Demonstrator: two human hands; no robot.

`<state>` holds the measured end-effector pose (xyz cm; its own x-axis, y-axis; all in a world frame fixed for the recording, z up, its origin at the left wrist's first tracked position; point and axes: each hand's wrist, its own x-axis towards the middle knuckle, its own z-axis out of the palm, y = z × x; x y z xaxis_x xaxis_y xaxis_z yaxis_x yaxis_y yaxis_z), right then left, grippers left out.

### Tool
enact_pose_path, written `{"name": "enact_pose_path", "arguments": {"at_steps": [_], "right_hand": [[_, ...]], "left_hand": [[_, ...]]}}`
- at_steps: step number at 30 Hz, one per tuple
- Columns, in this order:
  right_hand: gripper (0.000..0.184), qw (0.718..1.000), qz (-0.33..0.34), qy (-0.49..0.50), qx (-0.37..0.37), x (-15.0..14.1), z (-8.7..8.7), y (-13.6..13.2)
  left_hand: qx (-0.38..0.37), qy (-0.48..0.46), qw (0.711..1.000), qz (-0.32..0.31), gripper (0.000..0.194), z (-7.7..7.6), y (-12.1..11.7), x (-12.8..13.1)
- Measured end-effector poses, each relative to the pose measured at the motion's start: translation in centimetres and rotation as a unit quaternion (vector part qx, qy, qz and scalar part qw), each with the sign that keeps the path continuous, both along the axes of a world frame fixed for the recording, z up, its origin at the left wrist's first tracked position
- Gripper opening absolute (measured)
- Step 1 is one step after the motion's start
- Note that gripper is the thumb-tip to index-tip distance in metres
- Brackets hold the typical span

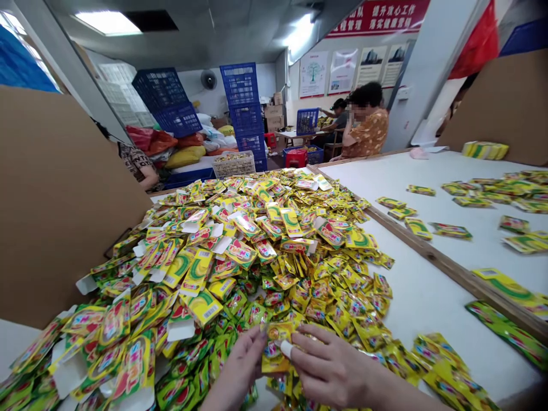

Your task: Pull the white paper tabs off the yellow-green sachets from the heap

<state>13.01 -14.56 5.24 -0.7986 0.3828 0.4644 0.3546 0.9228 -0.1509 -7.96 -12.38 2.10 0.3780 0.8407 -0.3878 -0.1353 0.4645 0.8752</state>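
At the white worktop [432, 319], near edge of the pile | Done/left: a large mound of yellow-green foil sachets [257, 245] remains, with a looser scatter of sachets [483, 194] on the wood-edged board [377, 177] beyond | Hands: left hand [237, 365] and right hand [329, 365] partly closed, fingers pinching one yellow sachet [274, 348] between them, above the mound's near edge

Blue plastic crates [244, 108] stand stacked before a white wall [192, 71], with ceiling lights [107, 23] above and posters [342, 71] nearby.
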Motion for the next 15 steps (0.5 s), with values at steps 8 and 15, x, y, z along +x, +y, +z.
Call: {"name": "enact_pose_path", "arguments": {"at_steps": [8, 15], "right_hand": [[0.058, 0.758, -0.176, 0.406, -0.48, -2.0, -2.9, -0.6], [0.024, 0.631, -0.229, 0.479, -0.566, -1.5, -4.4, 1.0]], "left_hand": [[0.17, 0.042, 0.984, -0.01, 0.032, -0.3, -0.5, 2.7], [0.333, 0.511, 0.786, 0.098, 0.052, 4.0, 6.1, 0.5]]}}
